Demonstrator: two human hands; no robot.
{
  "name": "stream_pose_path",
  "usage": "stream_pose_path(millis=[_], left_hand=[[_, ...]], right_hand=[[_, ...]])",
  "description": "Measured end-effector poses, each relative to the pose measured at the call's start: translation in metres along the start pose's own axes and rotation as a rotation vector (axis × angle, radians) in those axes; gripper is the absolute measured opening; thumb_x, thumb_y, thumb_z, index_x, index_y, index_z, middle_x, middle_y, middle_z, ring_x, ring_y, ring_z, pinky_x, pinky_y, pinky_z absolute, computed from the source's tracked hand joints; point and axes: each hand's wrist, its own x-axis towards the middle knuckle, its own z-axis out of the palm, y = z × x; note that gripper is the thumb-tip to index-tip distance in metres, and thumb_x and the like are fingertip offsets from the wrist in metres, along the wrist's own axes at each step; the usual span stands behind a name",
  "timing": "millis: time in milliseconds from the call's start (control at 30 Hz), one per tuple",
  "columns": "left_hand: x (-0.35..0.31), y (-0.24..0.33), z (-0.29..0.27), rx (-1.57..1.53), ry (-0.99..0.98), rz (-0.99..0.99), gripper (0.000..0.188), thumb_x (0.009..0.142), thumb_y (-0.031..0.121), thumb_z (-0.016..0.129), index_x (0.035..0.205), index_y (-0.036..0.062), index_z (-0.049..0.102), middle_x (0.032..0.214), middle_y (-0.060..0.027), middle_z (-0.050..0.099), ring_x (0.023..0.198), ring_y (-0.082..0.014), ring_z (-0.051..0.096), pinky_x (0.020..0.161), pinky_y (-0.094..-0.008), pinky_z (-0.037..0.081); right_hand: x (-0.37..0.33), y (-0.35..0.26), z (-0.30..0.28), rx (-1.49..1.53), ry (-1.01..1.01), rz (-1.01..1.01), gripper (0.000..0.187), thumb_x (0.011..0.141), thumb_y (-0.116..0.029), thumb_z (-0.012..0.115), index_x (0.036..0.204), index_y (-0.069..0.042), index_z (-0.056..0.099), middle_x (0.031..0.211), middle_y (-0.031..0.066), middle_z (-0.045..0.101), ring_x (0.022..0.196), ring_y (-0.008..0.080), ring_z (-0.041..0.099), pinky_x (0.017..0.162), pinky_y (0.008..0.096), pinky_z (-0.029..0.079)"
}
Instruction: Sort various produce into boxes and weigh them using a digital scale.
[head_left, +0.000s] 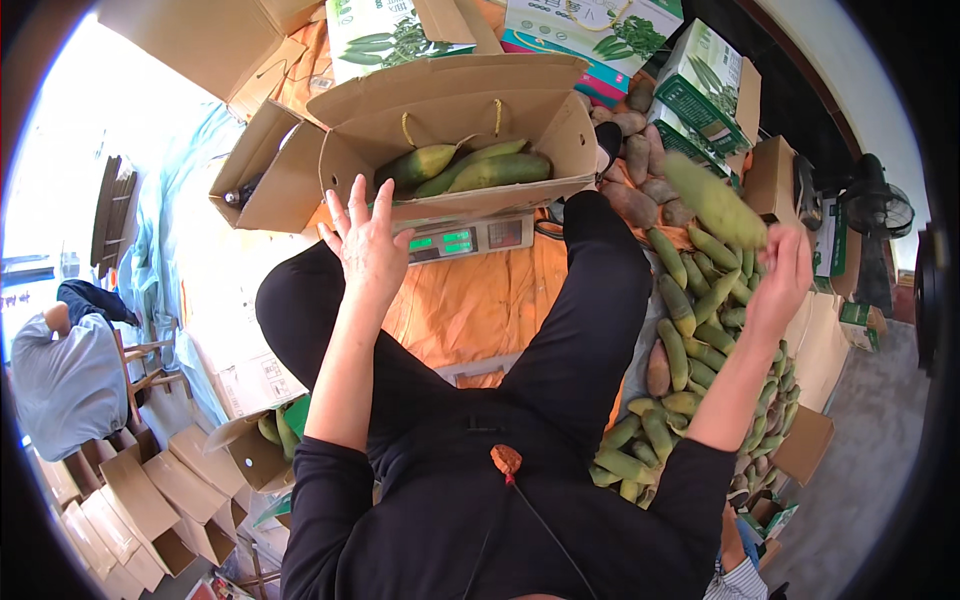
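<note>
An open cardboard box [455, 90] with several long green radishes [505, 174] inside stands on a digital scale [470, 240] with a lit green display. My left hand [368, 245] is open, its fingers spread at the box's near left edge; whether they touch the cardboard I cannot tell. Out to the right, my right hand [783, 268] is closed on the end of one large green radish [712, 202], slightly blurred and raised above a pile of green radishes [705, 330]. The box's yellow cord handle shows on its far inner wall.
Reddish tubers [632, 205] lie beyond the pile. Printed cartons [705, 85] stand at the back right, near a black fan [878, 200]. Flattened-looking open cartons [140, 500] line the lower left. Another person [65, 375] sits at the left. An orange sheet [450, 310] lies between my legs.
</note>
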Motion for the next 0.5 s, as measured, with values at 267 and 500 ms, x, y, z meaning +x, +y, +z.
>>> stream_pose_path(millis=[267, 500], left_hand=[[-0.006, -0.007, 0.005, -0.021, -0.057, -0.002, 0.07, 0.076, 0.017, 0.074, 0.139, 0.0212, 0.043, 0.151, -0.0117, 0.027, 0.141, -0.0439, 0.011, 0.11, -0.0631, 0.014], [-0.005, -0.009, 0.006, -0.051, -0.042, 0.028, 0.066, 0.077, 0.018, 0.074, 0.137, 0.0247, 0.046, 0.149, -0.0114, 0.032, 0.141, -0.0436, 0.014, 0.109, -0.0641, 0.014]], right_hand=[[0.01, -0.04, 0.164, 0.257, -0.324, -0.018, 0.025, 0.097, -0.023, 0.05, 0.081, -0.007, 0.06, 0.076, -0.0028, 0.053, 0.071, 0.006, 0.045, 0.064, 0.0238, 0.037], [-0.032, 0.002, 0.261, 0.265, -0.702, 0.155, 0.021, 0.095, -0.023, 0.053, 0.102, -0.004, 0.061, 0.092, 0.0029, 0.061, 0.077, 0.0107, 0.056, 0.068, 0.0254, 0.045]])
